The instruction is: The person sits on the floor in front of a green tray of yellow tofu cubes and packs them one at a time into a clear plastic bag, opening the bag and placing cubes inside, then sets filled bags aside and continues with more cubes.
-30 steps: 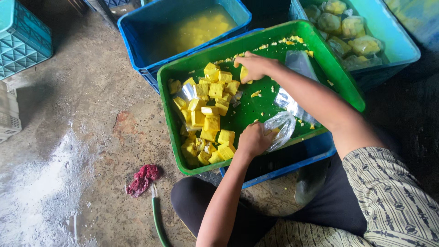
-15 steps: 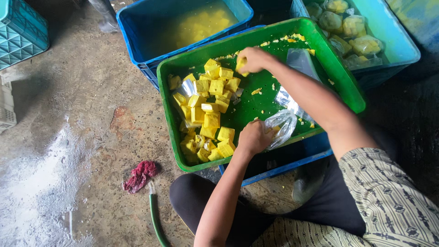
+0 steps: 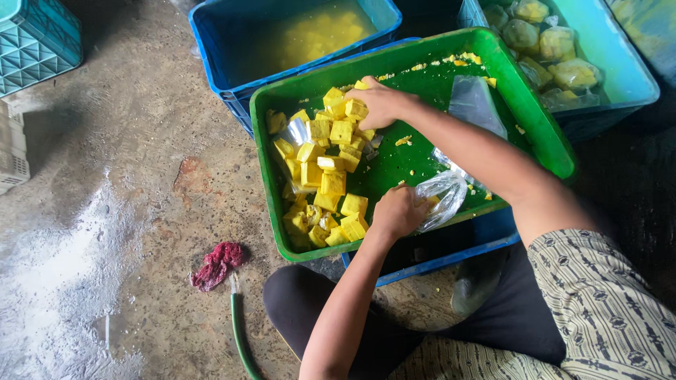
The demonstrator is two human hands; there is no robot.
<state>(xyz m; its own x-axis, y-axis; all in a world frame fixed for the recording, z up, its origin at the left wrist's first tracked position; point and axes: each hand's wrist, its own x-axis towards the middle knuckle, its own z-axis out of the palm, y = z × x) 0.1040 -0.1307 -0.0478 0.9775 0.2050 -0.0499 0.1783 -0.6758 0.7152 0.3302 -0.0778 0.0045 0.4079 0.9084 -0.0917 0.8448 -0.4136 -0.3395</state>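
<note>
I see the yellow cubes (image 3: 331, 169) heaped at the left of the green tray (image 3: 542, 141), which rests on a blue crate (image 3: 451, 253). My right hand (image 3: 380, 102) has fingers curled over cubes at the heap's far end. My left hand (image 3: 398, 211) pinches a clear plastic bag (image 3: 440, 197) at the near edge.

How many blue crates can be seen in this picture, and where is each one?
3. One blue crate with yellow liquid stands at the top, one with filled bags at the top right, and one lies under the green tray. Others may be hidden.
</note>
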